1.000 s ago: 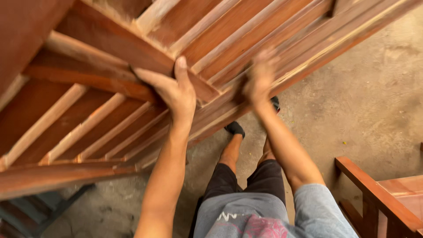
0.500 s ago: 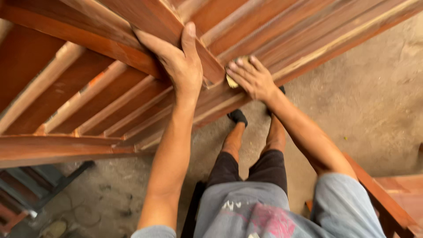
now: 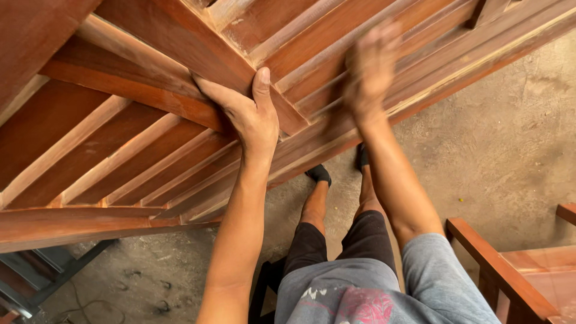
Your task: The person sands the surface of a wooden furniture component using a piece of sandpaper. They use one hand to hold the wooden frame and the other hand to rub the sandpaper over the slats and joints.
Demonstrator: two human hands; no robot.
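Observation:
A large reddish-brown slatted wooden frame point(image 3: 138, 156) slopes across the upper left of the head view, above my legs. My left hand point(image 3: 249, 117) grips the thick diagonal cross beam point(image 3: 180, 42) from below, thumb up along its edge. My right hand point(image 3: 369, 66) lies on the long slats further right, fingers pointing up. It is blurred by motion, so whether anything sits under the palm is unclear.
Below the frame are my knees and black shoes point(image 3: 318, 174) on a dusty concrete floor point(image 3: 510, 138). Another reddish wooden furniture piece point(image 3: 498, 270) stands at the lower right. A dark metal stand point(image 3: 36, 276) shows at the lower left.
My right hand has slid up and to the right along the slats and is now blurred; half a second ago a small pale piece showed beside it. My left hand keeps its grip on the beam.

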